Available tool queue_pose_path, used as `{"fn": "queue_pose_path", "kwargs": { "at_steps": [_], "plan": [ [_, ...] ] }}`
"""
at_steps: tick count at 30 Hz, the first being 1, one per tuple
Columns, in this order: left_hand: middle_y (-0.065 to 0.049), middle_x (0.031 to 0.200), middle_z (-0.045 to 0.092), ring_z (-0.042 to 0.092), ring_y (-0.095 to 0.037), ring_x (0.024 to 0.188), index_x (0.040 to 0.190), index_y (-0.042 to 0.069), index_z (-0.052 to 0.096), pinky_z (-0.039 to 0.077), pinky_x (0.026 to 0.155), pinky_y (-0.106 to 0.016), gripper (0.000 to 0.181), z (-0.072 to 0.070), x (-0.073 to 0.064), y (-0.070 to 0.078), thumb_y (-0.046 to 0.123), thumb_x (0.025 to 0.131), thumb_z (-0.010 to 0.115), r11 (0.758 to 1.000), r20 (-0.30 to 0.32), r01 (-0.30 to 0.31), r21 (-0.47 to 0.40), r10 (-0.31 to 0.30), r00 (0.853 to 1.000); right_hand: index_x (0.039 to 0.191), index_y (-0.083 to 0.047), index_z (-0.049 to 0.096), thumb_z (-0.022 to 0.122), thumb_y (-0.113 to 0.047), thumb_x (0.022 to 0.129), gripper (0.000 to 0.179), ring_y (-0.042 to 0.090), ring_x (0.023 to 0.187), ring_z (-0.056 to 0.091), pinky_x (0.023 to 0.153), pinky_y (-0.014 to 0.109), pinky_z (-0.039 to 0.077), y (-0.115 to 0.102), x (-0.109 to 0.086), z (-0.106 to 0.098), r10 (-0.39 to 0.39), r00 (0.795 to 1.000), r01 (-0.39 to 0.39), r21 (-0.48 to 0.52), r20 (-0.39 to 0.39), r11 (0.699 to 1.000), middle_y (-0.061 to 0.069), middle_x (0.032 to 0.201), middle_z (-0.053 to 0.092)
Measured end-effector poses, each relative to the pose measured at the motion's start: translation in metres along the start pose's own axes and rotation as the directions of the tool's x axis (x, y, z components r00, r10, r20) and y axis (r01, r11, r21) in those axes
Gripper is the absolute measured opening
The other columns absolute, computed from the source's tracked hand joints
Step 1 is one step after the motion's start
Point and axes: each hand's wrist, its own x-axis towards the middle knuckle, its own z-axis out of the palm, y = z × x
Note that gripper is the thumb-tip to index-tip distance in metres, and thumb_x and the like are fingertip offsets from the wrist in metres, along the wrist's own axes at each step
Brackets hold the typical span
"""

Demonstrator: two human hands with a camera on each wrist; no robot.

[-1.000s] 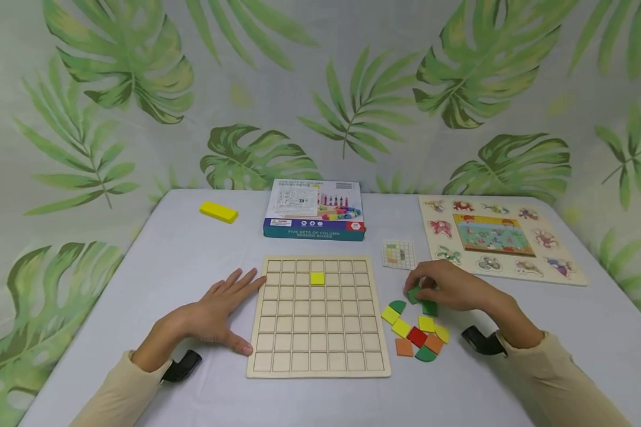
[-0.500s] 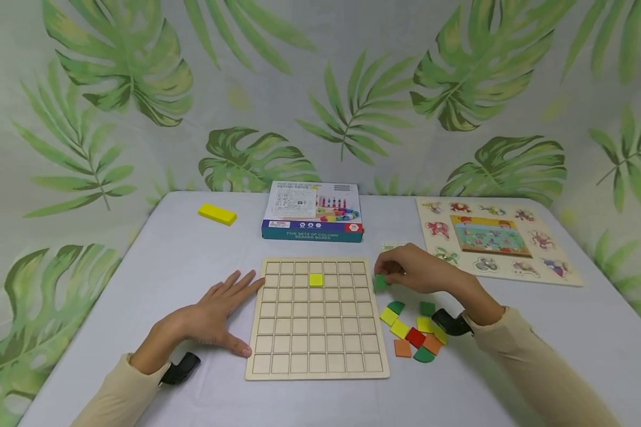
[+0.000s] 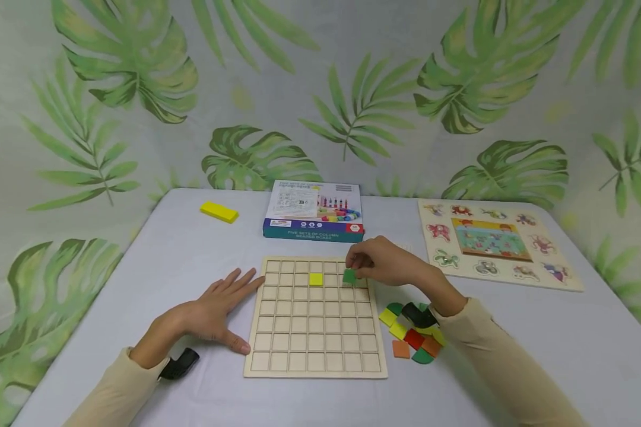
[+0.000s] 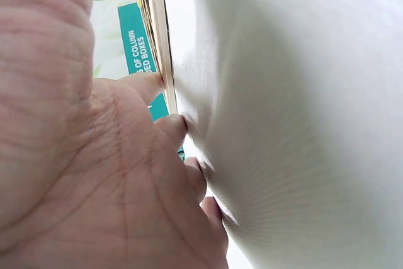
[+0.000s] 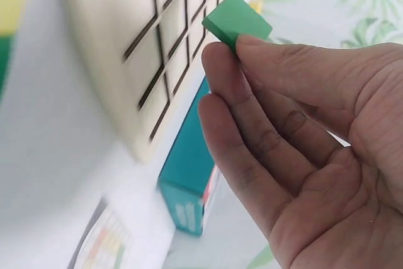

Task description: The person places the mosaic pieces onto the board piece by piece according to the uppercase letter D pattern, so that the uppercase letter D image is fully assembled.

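- Green square tile (image 3: 349,276), in the head view, is pinched between thumb and fingertips of the right grip (image 3: 387,261), over the pale wooden grid board (image 3: 299,376); whether it touches a cell cannot be told. Let go a little sideways, it could straddle a divider.
- Left of the right grip, one cell away, a yellow square tile (image 3: 316,279) lies in the board; a wide sweep of the fingers might nudge it.
- Nearer the person than the right grip, a black wrist camera (image 3: 419,315) hangs over loose red, orange, yellow and green flat pieces (image 3: 413,340); a lowered forearm could scatter them.
- In the left wrist view, the left grip (image 4: 113,149) is spread and holds nothing, its index fingertip at the board's edge. Pressing harder there could slide the board along the white cloth-covered tabletop (image 4: 315,187).
- In the right wrist view, the right grip has the tile by one corner only, the rest jutting beyond the fingertips. So small a hold could let it twist or drop. Below the fingers, a small white printed card (image 5: 108,244) lies on the tabletop.
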Motion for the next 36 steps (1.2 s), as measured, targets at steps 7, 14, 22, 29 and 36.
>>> {"fn": "queue_pose_path", "kwargs": {
  "at_steps": [7, 14, 22, 29, 36],
  "plan": [
    [-0.019, 0.168, 0.006, -0.004, -0.048, 0.152, 0.161, 0.009, 0.017, 0.003, 0.116, -0.071, 0.126, -0.001, -0.001, 0.001, 0.057, 0.067, 0.087, 1.0, 0.003, 0.003, -0.009, -0.003, 1.0, 0.098, -0.007, 0.07, 0.068, -0.004, 0.093, 0.006, 0.011, 0.084, 0.064, 0.08, 0.027, 0.056, -0.021, 0.025, 0.003, -0.026, 0.999, 0.027, -0.031, 0.019, 0.999, 0.001, 0.092, 0.07],
    [-0.018, 0.168, 0.005, -0.005, -0.047, 0.153, 0.161, 0.01, 0.016, 0.003, 0.116, -0.071, 0.127, 0.0, -0.001, 0.001, 0.058, 0.067, 0.087, 1.0, 0.003, 0.008, -0.012, -0.008, 1.0, 0.1, -0.007, 0.071, 0.067, -0.006, 0.093, 0.007, 0.012, 0.086, 0.066, 0.08, 0.027, 0.055, -0.033, 0.044, 0.008, -0.051, 0.998, 0.053, -0.058, 0.029, 0.997, 0.002, 0.095, 0.072],
    [-0.017, 0.169, 0.006, -0.005, -0.047, 0.153, 0.161, 0.011, 0.016, 0.002, 0.117, -0.07, 0.128, 0.0, 0.0, 0.0, 0.059, 0.066, 0.087, 1.0, 0.001, 0.015, -0.015, -0.015, 1.0, 0.1, -0.008, 0.07, 0.067, -0.007, 0.095, 0.007, 0.012, 0.085, 0.064, 0.079, 0.024, 0.054, -0.037, 0.059, 0.022, -0.058, 0.997, 0.06, -0.045, 0.049, 0.997, 0.001, 0.095, 0.072],
    [-0.017, 0.169, 0.006, -0.005, -0.046, 0.153, 0.161, 0.011, 0.016, 0.003, 0.117, -0.07, 0.128, 0.0, 0.0, -0.001, 0.06, 0.066, 0.086, 1.0, 0.0, 0.013, -0.008, -0.013, 1.0, 0.101, -0.01, 0.07, 0.067, -0.008, 0.095, 0.006, 0.01, 0.082, 0.062, 0.078, 0.024, 0.053, -0.039, 0.066, 0.032, -0.039, 0.998, 0.042, -0.058, 0.053, 0.997, -0.001, 0.094, 0.071],
    [-0.018, 0.169, 0.006, -0.005, -0.047, 0.153, 0.161, 0.01, 0.016, 0.003, 0.117, -0.07, 0.128, 0.0, -0.001, -0.001, 0.06, 0.066, 0.086, 1.0, 0.0, 0.012, -0.005, -0.012, 1.0, 0.1, -0.01, 0.07, 0.066, -0.009, 0.095, 0.007, 0.01, 0.079, 0.061, 0.076, 0.025, 0.052, -0.04, 0.069, 0.037, -0.053, 0.998, 0.056, -0.081, 0.044, 0.995, -0.001, 0.094, 0.072]
  ]
}}
